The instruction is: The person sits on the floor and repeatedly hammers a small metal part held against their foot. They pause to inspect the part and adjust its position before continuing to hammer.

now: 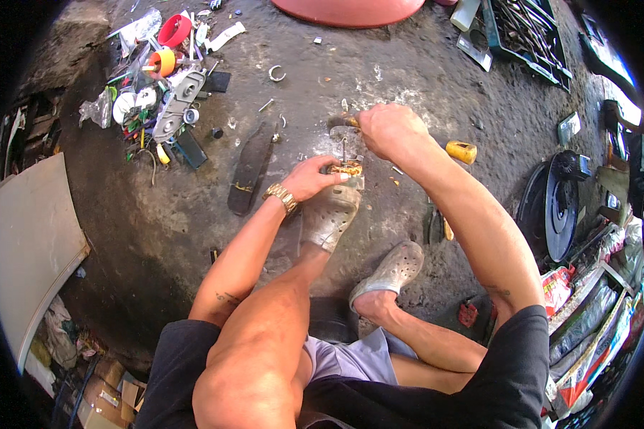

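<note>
My left hand, with a gold watch at the wrist, pinches a small rusty yellow-brown piece at the toe of my left grey clog. A thin metal pin or bolt stands upright from that piece. Just above, my right hand is closed round a tool with a dark end, probably a hammer; its handle is mostly hidden by my fingers. A yellow cylindrical object lies to the right of my right hand. A long dark flat strip lies left of my left hand.
Mixed small parts are piled at upper left. A pink tub is at the top, a dark crate of metal pieces at upper right. Black discs and bags lie right. A pale panel stands left.
</note>
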`<state>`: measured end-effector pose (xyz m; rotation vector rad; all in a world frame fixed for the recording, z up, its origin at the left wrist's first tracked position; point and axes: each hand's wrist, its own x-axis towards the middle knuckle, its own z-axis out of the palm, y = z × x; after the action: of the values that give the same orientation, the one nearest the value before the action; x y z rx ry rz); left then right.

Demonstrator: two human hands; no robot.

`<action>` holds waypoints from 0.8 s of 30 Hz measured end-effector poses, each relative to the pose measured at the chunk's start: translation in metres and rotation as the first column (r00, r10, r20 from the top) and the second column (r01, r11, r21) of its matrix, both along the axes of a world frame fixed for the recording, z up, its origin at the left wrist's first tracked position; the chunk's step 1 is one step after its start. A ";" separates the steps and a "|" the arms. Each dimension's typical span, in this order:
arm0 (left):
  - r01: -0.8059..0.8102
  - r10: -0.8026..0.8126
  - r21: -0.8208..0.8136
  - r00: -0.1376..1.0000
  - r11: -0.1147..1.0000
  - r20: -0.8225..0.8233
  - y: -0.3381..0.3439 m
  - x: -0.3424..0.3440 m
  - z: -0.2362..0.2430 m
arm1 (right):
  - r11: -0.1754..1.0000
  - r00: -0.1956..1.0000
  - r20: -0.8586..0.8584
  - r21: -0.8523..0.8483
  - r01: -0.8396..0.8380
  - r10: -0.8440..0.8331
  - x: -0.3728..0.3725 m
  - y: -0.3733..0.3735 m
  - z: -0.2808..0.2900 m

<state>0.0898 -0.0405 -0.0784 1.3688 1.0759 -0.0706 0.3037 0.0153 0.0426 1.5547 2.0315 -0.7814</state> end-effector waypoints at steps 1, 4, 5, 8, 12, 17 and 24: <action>-0.008 0.008 -0.004 1.000 1.000 0.001 -0.001 -0.001 -0.001 | 0.999 1.000 0.017 -0.031 -0.017 0.017 -0.003 -0.001 0.002; -0.001 0.001 0.005 1.000 1.000 -0.012 -0.001 -0.003 -0.003 | 0.999 1.000 0.001 -0.045 -0.022 0.022 -0.003 -0.002 0.002; 0.006 -0.006 0.012 1.000 1.000 -0.018 0.000 -0.002 -0.003 | 0.999 1.000 -0.015 -0.036 -0.016 0.016 -0.001 -0.003 0.001; 0.022 -0.022 0.026 1.000 0.999 0.002 0.001 -0.001 -0.002 | 0.995 0.995 -0.029 -0.016 0.094 -0.095 0.001 -0.008 -0.006; 0.000 0.000 0.025 1.000 1.000 -0.027 0.000 -0.002 0.001 | 0.993 0.995 0.030 -0.070 0.094 -0.092 0.005 -0.015 -0.009; -0.158 0.179 0.208 0.980 0.965 -0.087 -0.004 -0.014 0.037 | 0.834 0.830 -0.347 0.188 0.519 -0.437 0.047 -0.084 0.008; 0.091 0.216 0.662 0.905 0.744 -0.367 -0.071 -0.067 0.014 | 0.494 0.539 -0.137 0.263 0.828 -0.831 0.027 -0.259 -0.027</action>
<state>0.0229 -0.1112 -0.0643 2.0271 1.6165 0.0880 0.3310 -0.2436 0.0155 2.7952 1.3008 -0.7741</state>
